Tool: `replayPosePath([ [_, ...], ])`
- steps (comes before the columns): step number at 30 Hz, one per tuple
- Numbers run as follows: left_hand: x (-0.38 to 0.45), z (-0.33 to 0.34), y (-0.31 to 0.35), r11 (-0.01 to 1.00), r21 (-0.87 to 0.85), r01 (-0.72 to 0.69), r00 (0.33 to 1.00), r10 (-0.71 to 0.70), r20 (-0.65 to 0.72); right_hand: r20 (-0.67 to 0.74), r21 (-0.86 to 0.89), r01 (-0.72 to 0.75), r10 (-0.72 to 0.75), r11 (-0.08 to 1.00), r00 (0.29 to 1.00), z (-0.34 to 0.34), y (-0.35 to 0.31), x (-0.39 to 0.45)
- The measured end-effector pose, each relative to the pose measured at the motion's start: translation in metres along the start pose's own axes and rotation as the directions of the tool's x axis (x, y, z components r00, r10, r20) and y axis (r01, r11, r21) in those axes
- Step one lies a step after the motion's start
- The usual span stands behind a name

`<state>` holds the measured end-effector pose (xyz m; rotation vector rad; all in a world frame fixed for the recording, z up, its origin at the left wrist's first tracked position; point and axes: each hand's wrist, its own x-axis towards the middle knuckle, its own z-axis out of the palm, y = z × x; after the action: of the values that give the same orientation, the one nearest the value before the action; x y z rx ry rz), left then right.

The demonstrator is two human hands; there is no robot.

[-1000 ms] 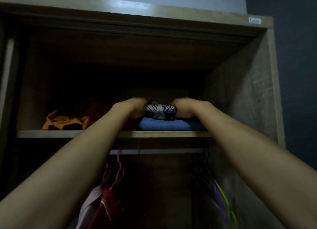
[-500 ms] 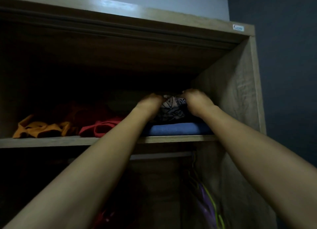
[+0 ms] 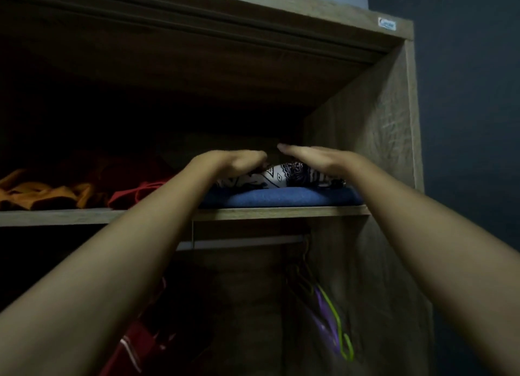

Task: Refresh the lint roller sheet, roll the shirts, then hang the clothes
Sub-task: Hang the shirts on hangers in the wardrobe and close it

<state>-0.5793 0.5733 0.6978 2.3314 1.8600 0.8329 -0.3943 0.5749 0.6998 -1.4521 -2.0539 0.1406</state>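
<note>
A rolled black-and-white patterned shirt [image 3: 281, 175] lies on a folded blue garment [image 3: 281, 196] at the right end of the wardrobe's upper shelf [image 3: 281, 213]. My left hand [image 3: 233, 161] rests on the shirt's left part with its fingers bent down over the cloth; whether they grip it is hidden. My right hand [image 3: 318, 157] is flat with straight fingers, palm down, just over the shirt's right part.
Red [image 3: 135, 192] and orange [image 3: 39, 192] clothes lie on the same shelf to the left. Below it runs a hanging rail [image 3: 242, 242] with coloured empty hangers [image 3: 332, 313] at the right and a red garment [image 3: 135, 347] at the lower left. The wardrobe's side wall [image 3: 365, 150] stands close on the right.
Both hands gripped the patterned shirt before and pushed it deeper onto the blue garment. Now my right hand has let go and flattened, and the shirt lies spread out on the stack.
</note>
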Motion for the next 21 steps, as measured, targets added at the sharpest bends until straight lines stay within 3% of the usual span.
replayPosePath([
  [2, 0.002, 0.002, -0.001, 0.998, 0.059, 0.023, 0.999, -0.021, -0.035, -0.044, -0.131, 0.007, -0.013, 0.991, 0.999, 0.005, -0.002, 0.003],
  [5, 0.010, 0.012, -0.010, 0.984, 0.139, 0.115, 0.992, -0.120, 0.026, 0.066, -0.303, 0.070, -0.053, 0.950, 0.996, 0.017, 0.003, 0.012],
  [11, 0.005, 0.011, -0.009, 0.957, 0.168, 0.237, 0.969, -0.246, 0.033, 0.090, -0.284, 0.047, -0.023, 0.958, 0.996, 0.027, 0.019, 0.024],
  [18, -0.017, 0.014, -0.014, 0.992, 0.068, 0.105, 0.994, -0.104, -0.023, -0.040, -0.271, 0.099, -0.113, 0.957, 0.993, 0.038, 0.024, 0.019],
  [21, -0.034, 0.000, -0.019, 0.998, 0.057, -0.024, 0.999, 0.026, -0.035, -0.195, -0.309, 0.102, -0.168, 0.946, 0.966, 0.040, 0.027, 0.014],
])
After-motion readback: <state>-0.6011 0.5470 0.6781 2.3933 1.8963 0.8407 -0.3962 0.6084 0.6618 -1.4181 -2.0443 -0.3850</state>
